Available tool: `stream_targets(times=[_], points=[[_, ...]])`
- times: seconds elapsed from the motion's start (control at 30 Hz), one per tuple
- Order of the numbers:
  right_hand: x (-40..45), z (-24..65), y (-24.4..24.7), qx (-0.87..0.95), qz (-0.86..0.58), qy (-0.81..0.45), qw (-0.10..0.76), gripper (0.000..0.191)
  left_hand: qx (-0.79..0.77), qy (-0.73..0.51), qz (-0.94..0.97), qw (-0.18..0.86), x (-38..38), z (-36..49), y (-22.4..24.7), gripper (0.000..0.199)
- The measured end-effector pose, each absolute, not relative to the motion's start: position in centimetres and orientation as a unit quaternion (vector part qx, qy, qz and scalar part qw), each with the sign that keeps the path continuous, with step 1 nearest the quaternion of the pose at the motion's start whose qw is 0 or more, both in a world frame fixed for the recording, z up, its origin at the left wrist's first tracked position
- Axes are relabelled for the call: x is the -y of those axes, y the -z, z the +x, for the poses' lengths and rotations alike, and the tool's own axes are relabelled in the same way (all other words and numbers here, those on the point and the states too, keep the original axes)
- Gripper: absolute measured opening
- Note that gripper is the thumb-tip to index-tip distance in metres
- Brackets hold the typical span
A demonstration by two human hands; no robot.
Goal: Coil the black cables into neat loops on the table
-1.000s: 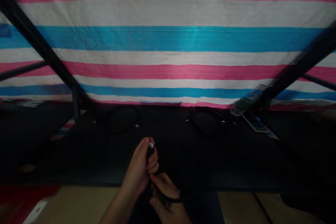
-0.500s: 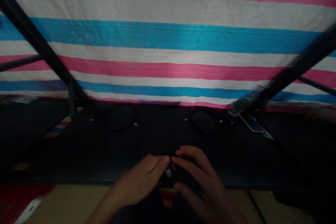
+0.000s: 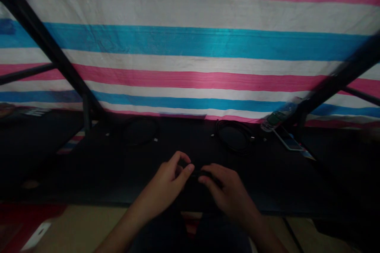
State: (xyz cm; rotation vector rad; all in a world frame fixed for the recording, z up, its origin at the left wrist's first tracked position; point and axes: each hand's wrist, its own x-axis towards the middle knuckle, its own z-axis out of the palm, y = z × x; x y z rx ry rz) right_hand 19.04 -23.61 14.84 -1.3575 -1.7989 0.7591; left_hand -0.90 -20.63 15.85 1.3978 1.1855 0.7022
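Close together over the near part of the black tabletop (image 3: 118, 178), both my hands pinch a dark cable (image 3: 196, 173). Thumb and fingers of my left hand (image 3: 175, 176) are closed on one side of it. My right hand (image 3: 224, 185) grips it just to the right, fingers curled round a dark length. Dim light and the black surface hide most of the cable. Farther back lie two coiled black cables, the left coil (image 3: 158, 129) and the right coil (image 3: 218, 129), with small pale connectors at their ends.
A clear plastic bottle (image 3: 277, 118) with a green label leans by the right black frame bar (image 3: 329, 87). Beside it lies a phone (image 3: 287, 139). A striped pink, white and blue sheet (image 3: 190, 43) hangs behind the table. Another black bar (image 3: 53, 53) slants at left.
My left hand has risen slightly and its fingers have curled. My right hand's spread fingers have closed on the cable. The pale connector seen between my hands is now hidden.
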Motion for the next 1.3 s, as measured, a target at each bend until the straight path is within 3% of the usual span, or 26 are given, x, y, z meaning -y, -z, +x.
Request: stream_targets(times=[0.1, 0.2, 0.4, 0.5, 0.67, 0.77, 0.9, 1.03, 1.17, 1.3], points=[[22.3, 23.0, -15.2, 0.582, -0.615, -0.245, 0.473, 0.029, -0.496, -0.286, 0.588, 0.571, 19.6, -3.4, -15.1, 0.043], [21.7, 26.1, -15.1, 0.504, -0.631, -0.306, 0.504, 0.04, -0.514, -0.299, 0.569, 0.568, 18.9, -5.6, -14.5, 0.048], [22.9, 25.5, -14.6, 0.608, -0.518, -0.519, 0.303, 0.032, -0.524, -0.292, 0.572, 0.559, 18.3, -6.0, -14.3, 0.045], [23.3, 23.4, -14.3, 0.608, -0.497, -0.561, 0.262, 0.033, -0.503, -0.24, 0.629, 0.543, 18.3, -4.6, -14.6, 0.042], [22.6, 21.2, -13.5, 0.565, -0.491, -0.565, 0.349, 0.04, -0.476, -0.229, 0.659, 0.536, 18.8, -1.9, -15.4, 0.04], [21.8, 22.2, -13.4, 0.47, -0.488, -0.59, 0.44, 0.045, -0.466, -0.229, 0.614, 0.595, 18.6, -2.3, -14.8, 0.041], [20.8, 25.0, -14.0, 0.33, -0.498, -0.522, 0.609, 0.045, -0.435, -0.289, 0.52, 0.677, 17.9, -4.8, -12.7, 0.042], [20.5, 25.6, -13.8, 0.263, -0.495, -0.483, 0.673, 0.042, -0.41, -0.316, 0.493, 0.7, 17.6, -5.5, -11.3, 0.041], [20.6, 24.2, -12.5, 0.264, -0.479, -0.569, 0.614, 0.042, -0.446, -0.381, 0.442, 0.678, 17.2, -4.5, -11.3, 0.046], [20.7, 23.8, -11.7, 0.32, -0.484, -0.629, 0.517, 0.047, -0.463, -0.323, 0.469, 0.679, 16.4, -4.3, -11.7, 0.045]])
